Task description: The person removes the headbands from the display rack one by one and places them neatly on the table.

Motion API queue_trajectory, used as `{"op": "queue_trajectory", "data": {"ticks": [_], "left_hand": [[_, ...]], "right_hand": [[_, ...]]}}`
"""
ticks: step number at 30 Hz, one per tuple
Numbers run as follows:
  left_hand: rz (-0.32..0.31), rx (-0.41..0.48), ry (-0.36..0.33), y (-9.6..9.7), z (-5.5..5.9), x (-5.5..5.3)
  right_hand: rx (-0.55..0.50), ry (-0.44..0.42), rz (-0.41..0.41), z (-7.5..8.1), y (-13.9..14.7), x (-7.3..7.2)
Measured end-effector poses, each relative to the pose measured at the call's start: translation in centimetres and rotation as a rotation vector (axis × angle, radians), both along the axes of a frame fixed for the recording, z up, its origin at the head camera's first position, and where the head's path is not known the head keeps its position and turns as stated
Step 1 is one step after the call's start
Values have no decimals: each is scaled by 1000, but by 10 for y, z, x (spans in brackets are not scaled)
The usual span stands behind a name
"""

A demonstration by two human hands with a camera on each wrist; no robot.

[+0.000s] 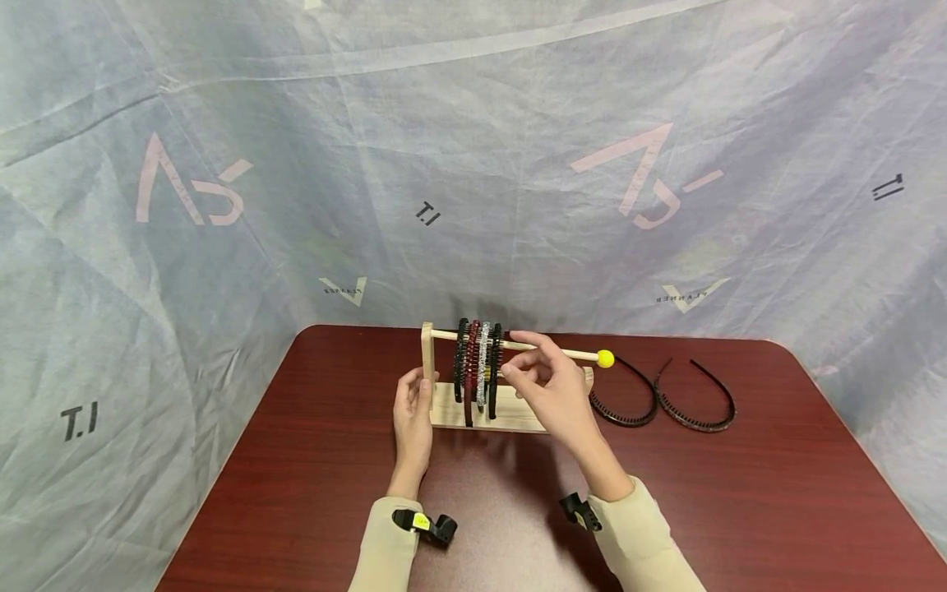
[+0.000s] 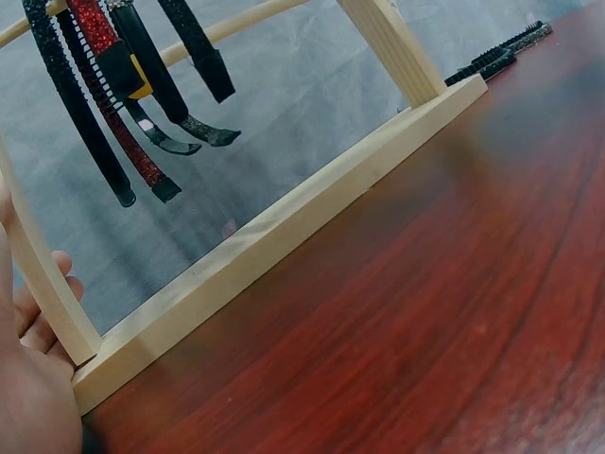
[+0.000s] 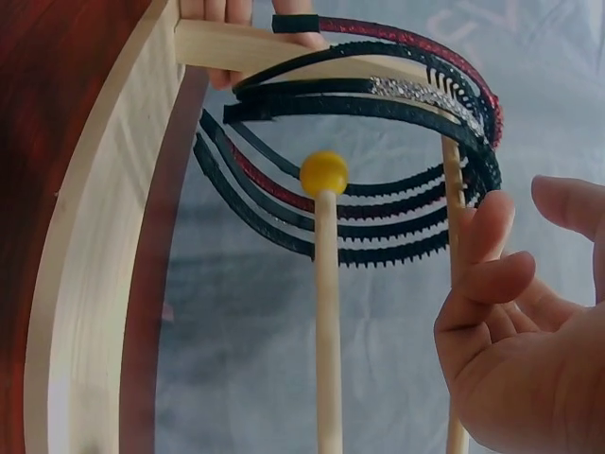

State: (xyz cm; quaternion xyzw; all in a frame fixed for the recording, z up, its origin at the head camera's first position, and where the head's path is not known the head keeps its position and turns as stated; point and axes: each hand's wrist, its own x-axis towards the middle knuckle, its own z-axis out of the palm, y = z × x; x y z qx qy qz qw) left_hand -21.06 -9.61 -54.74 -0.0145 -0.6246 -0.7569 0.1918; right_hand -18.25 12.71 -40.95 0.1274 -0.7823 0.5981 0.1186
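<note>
A wooden headband stand (image 1: 451,415) stands on the table, and my left hand (image 1: 412,419) grips its left upright. Several toothed headbands hang on its upper rod (image 1: 577,354): black ones, a red glitter one (image 1: 469,395) and a silver one (image 1: 482,370). That rod ends in a yellow ball (image 1: 606,358) on the right. Another yellow ball (image 3: 323,174) tips a second rod, inside the headband loops. My right hand (image 1: 555,395) is just right of the headbands by the upper rod, its fingers loosely bent and thumb apart, holding nothing in the right wrist view.
Two loose headbands lie on the table right of the stand, a black one (image 1: 623,423) and a dark speckled one (image 1: 699,427). The reddish-brown table (image 1: 296,485) has a grey printed cloth (image 1: 503,164) hanging behind and beside it.
</note>
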Motion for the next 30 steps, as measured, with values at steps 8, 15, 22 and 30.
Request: {"op": "queue_trajectory", "data": {"ticks": [8,15,22,30], "left_hand": [[-8,-11,-3,0,1,1],[-5,-13,-6,0,0,1],[-2,-9,-7,0,1,1],[-1,5,-4,0,1,0]], "right_hand": [[21,-27,5,-4,-9,-2],[17,-46,2,-2,-16,0],[24,-13,-13,-4,-19,-1],[20,12,-14,-5,-19,-4]]}}
